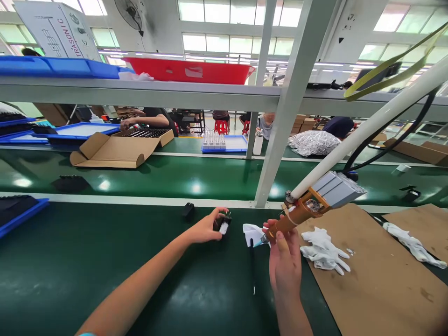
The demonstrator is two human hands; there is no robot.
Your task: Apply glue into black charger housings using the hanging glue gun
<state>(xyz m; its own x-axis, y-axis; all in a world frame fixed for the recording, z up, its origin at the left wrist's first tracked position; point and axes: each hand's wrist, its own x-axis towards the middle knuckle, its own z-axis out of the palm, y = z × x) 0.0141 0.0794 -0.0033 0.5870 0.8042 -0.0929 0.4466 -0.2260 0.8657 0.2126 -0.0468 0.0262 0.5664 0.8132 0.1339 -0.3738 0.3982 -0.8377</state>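
My left hand [210,227] grips a small black power adapter [221,224] with a white label and what look like metal prongs, just above the green bench. My right hand [285,256] is wrapped around a brown cylindrical hand tool [289,223] with a pale blue tip, hung from a white arm. The tip points left, over a white piece of paper or cloth [249,232]. Below that lies a thin black rod or cord [253,270]. Another small black block [189,211] sits behind my left hand.
White gloves [324,249] lie on brown cardboard [378,280] at the right. A metal post [280,135] rises behind the tool. Blue trays [21,219] stand at the left. Across the green conveyor [196,175] are an open carton [115,151] and a co-worker's arm [150,121].
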